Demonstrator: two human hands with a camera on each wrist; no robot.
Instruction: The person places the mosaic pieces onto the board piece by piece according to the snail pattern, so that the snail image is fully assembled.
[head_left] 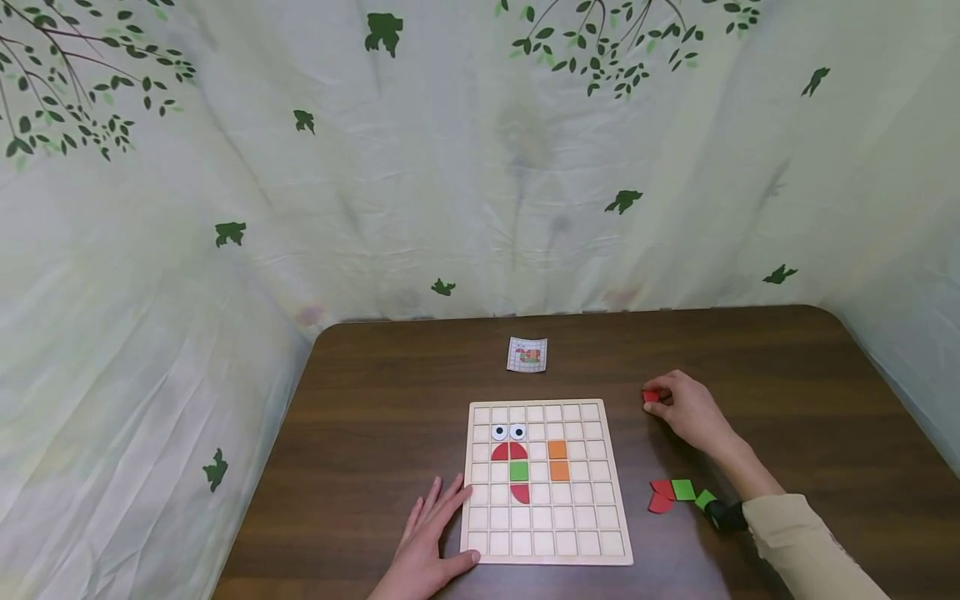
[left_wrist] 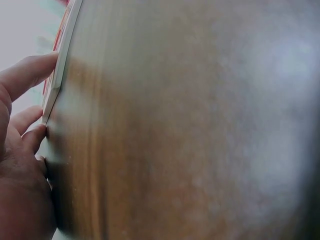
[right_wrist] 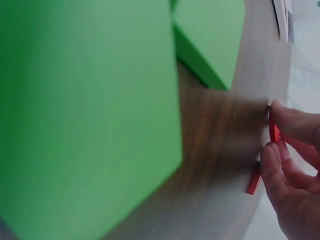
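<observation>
Well, nearest me, the left hand [head_left: 429, 540] is spread, its straight fingers and thumb against the board [head_left: 597, 525]. That board, set with eyes [head_left: 499, 432] and coloured tiles [head_left: 557, 450], lies left of the other grip and a little nearer. Loose red pieces [head_left: 660, 504] and green squares [head_left: 683, 490] sit nearer than that grip too. The right hand [head_left: 688, 410] pinches a red tile [head_left: 651, 397], another red piece [right_wrist: 254, 180] just beside its fingertips. Leftward and beyond lies a card [head_left: 527, 355].
</observation>
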